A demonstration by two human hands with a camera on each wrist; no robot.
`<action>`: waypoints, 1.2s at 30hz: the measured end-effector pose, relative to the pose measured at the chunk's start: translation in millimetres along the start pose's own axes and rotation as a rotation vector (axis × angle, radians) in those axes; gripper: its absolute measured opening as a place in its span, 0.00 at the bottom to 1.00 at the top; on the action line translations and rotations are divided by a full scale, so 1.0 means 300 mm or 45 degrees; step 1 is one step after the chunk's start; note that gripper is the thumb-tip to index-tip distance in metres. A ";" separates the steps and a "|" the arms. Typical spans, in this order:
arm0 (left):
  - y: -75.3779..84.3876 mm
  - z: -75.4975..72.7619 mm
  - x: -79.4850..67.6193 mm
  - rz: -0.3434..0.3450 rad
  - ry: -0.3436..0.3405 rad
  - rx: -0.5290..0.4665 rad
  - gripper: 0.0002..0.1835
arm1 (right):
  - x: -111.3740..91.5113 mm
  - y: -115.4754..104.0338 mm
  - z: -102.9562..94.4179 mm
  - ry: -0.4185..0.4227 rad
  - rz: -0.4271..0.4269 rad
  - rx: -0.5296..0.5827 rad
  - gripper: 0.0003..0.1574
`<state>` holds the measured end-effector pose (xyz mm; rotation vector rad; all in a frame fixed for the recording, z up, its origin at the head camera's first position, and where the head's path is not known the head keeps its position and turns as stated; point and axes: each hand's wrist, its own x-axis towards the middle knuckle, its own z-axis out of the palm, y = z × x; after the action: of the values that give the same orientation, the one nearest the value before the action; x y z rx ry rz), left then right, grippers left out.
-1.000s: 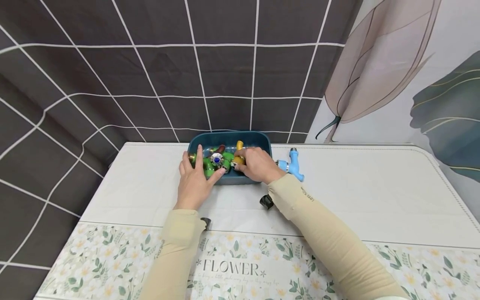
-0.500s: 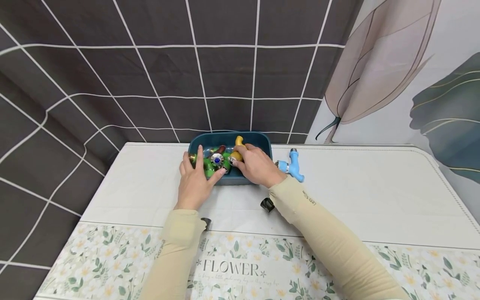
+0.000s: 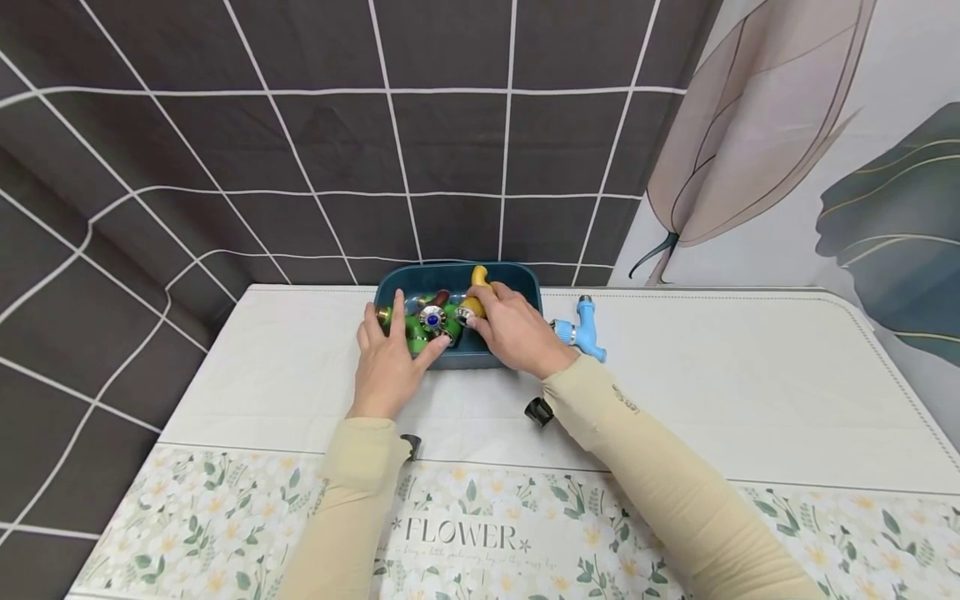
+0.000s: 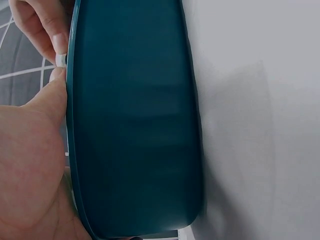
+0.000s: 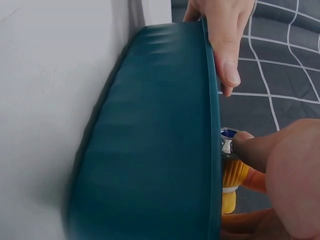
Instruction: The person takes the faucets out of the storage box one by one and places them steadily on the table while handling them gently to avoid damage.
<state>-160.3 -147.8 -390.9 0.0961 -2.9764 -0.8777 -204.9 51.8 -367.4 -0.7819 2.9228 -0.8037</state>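
In the head view, a dark teal bin [image 3: 457, 361] holds plastic taps. My right hand [image 3: 517, 329] pinches a yellow tap [image 3: 480, 277] with a silver handle over the bin's right half; its yellow ribbed body also shows beside the rim in the right wrist view. My left hand [image 3: 386, 367] lies over the bin's left end, fingers spread and thumb near a green tap [image 3: 417, 333] with a silver-and-blue handle. Contact between that hand and the tap cannot be made out. A dark red piece [image 3: 441, 297] is partly hidden behind the green one.
A light-blue tap [image 3: 585, 331] lies on the white table cover [image 3: 735, 383] just right of the bin. Behind stands a dark cloth [image 3: 450, 142] with a white grid. Black wrist-camera parts [image 3: 538, 412] show by the sleeves.
My right hand has raised the yellow tap slightly and turned it, so its spout now points farther up the view. The left hand has stayed in place.
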 end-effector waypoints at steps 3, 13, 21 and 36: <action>-0.001 0.000 0.000 0.001 -0.001 -0.001 0.53 | -0.007 -0.005 -0.006 0.010 -0.004 -0.006 0.28; 0.000 0.001 0.004 0.006 -0.004 0.006 0.53 | -0.032 -0.016 -0.033 0.067 -0.072 0.000 0.28; 0.002 0.001 0.002 0.006 -0.001 0.009 0.53 | -0.046 -0.015 -0.047 0.083 -0.099 0.014 0.29; -0.001 0.003 0.005 0.006 -0.007 0.007 0.53 | -0.080 -0.013 -0.064 0.149 -0.131 0.073 0.30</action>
<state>-161.7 -147.7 -391.9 0.0866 -2.9830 -0.8703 -184.6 69.3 -351.8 -0.9170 2.9654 -0.9693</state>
